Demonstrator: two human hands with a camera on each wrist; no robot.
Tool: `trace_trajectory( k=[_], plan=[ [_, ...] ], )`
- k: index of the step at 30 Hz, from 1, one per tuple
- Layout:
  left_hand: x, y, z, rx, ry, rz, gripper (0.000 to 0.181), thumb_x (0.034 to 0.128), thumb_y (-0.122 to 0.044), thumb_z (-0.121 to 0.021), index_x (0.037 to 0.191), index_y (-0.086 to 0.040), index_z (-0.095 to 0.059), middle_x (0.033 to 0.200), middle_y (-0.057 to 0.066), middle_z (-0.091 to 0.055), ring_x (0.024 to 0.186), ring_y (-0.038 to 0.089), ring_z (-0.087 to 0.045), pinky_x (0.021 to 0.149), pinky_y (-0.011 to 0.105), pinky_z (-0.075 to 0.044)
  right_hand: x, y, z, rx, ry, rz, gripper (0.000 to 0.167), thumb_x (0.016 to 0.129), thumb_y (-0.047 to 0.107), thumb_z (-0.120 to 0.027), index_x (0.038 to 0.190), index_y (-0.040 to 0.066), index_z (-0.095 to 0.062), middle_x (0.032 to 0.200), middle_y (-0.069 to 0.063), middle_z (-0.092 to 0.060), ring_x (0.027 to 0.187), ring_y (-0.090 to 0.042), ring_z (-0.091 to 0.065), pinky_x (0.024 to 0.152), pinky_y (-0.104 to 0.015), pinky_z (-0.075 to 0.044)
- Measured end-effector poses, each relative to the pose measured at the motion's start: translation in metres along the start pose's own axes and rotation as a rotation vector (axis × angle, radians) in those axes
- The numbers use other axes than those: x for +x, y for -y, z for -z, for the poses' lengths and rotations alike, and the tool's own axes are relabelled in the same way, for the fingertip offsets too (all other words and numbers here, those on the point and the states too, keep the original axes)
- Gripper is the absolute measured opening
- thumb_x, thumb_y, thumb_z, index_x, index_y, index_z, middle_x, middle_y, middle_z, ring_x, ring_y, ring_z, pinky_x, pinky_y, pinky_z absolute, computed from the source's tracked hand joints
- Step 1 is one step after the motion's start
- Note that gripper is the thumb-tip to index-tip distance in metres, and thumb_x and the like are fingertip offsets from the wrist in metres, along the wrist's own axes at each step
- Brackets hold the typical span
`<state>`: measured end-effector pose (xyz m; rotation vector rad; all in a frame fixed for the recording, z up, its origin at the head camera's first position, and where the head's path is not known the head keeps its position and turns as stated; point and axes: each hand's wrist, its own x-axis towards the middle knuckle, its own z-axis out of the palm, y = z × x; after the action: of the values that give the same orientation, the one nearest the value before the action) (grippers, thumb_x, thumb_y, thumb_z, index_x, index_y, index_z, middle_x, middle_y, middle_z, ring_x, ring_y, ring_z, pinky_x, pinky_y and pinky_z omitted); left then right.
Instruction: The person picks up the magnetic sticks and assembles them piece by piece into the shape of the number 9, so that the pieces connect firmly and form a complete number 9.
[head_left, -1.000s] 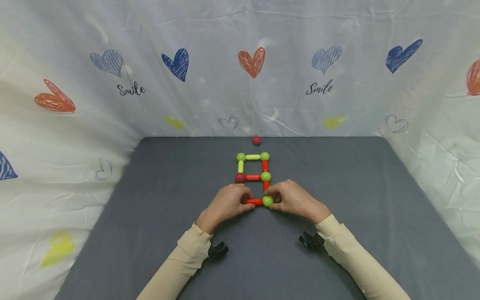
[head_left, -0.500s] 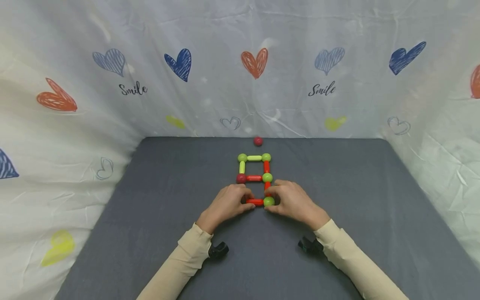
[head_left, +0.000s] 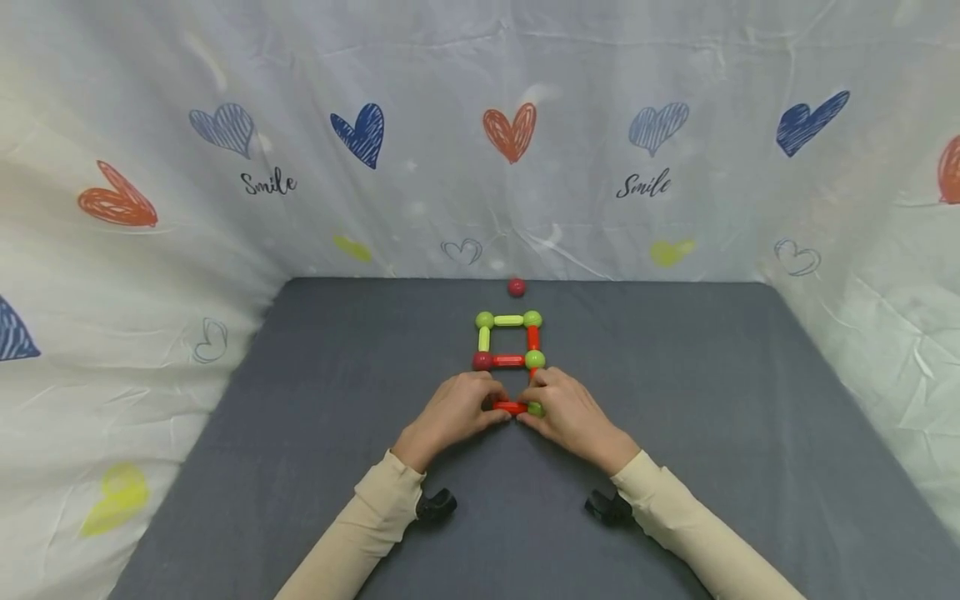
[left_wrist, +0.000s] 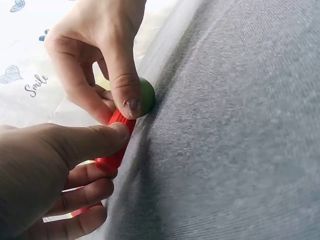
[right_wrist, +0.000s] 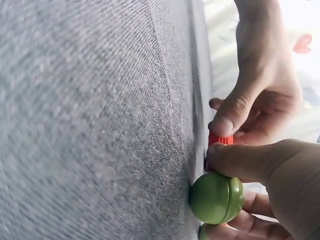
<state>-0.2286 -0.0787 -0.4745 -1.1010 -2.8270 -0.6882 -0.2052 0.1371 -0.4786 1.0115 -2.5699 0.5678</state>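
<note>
In the head view my left hand (head_left: 457, 408) pinches the free left end of a red magnetic rod (head_left: 512, 407). My right hand (head_left: 573, 417) has its thumb and fingers on the same rod's other end, beside a green ball (head_left: 536, 409). That ball touches the rod and is partly covered by the right hand; the right wrist view shows the green ball (right_wrist: 212, 197) close up. Another red rod, mostly hidden by the right fingers, runs up to a second green ball (head_left: 535, 359). The left wrist view shows both thumbs on the red rod (left_wrist: 114, 157).
Beyond the hands is a square of rods and balls, with a dark red ball (head_left: 483, 361), a red rod (head_left: 509, 361) and a yellow-green rod (head_left: 508, 321). A loose red ball (head_left: 517, 287) lies near the back edge of the grey table (head_left: 360, 358), before a heart-printed curtain (head_left: 420, 192).
My right hand has moved left, its thumb passing from the green ball's right side to the rod's end and covering more of the ball. The left hand keeps its pinch in place.
</note>
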Motion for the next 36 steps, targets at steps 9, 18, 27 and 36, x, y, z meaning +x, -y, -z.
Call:
trace_trajectory(
  k=[9, 18, 27, 36],
  plan=[
    [0.056, 0.004, 0.052, -0.073, -0.05, 0.104, 0.019, 0.0925, -0.031, -0.074, 0.102, -0.015, -0.076, 0.092, -0.005, -0.071, 0.08, 0.008, -0.065, 0.072, 0.03, -0.053, -0.005, -0.001, 0.002, 0.004, 0.016, 0.005, 0.018, 0.075, 0.019, -0.09, 0.087, 0.011, -0.08, 0.079, 0.002, -0.054, 0.071, -0.012, -0.047, 0.061, -0.026, -0.042],
    [0.175, 0.045, 0.05, 0.255, 0.127, 0.071, 0.034, 0.0941, -0.021, -0.07, 0.125, -0.007, -0.069, 0.116, 0.008, -0.068, 0.1, 0.022, -0.064, 0.082, 0.038, -0.052, -0.005, -0.003, 0.003, -0.013, 0.031, -0.002, 0.016, 0.076, 0.021, -0.09, 0.087, 0.014, -0.08, 0.08, 0.003, -0.054, 0.072, -0.012, -0.046, 0.061, -0.026, -0.043],
    [0.197, 0.077, 0.04, 0.32, 0.172, 0.142, 0.013, 0.0925, -0.016, -0.07, 0.101, -0.007, -0.071, 0.087, 0.003, -0.063, 0.078, 0.019, -0.055, 0.07, 0.034, -0.046, 0.003, 0.002, -0.002, -0.01, 0.026, 0.009, 0.015, 0.076, 0.022, -0.09, 0.086, 0.016, -0.08, 0.079, 0.004, -0.052, 0.071, -0.012, -0.043, 0.06, -0.025, -0.04],
    [0.18, 0.077, 0.055, 0.051, 0.06, 0.164, 0.021, 0.0912, -0.014, -0.073, 0.11, -0.004, -0.069, 0.098, 0.008, -0.067, 0.084, 0.019, -0.062, 0.073, 0.033, -0.051, 0.001, -0.002, 0.0, -0.008, 0.038, 0.002, 0.015, 0.077, 0.02, -0.089, 0.088, 0.014, -0.081, 0.079, 0.002, -0.054, 0.071, -0.012, -0.045, 0.061, -0.025, -0.041]
  ],
)
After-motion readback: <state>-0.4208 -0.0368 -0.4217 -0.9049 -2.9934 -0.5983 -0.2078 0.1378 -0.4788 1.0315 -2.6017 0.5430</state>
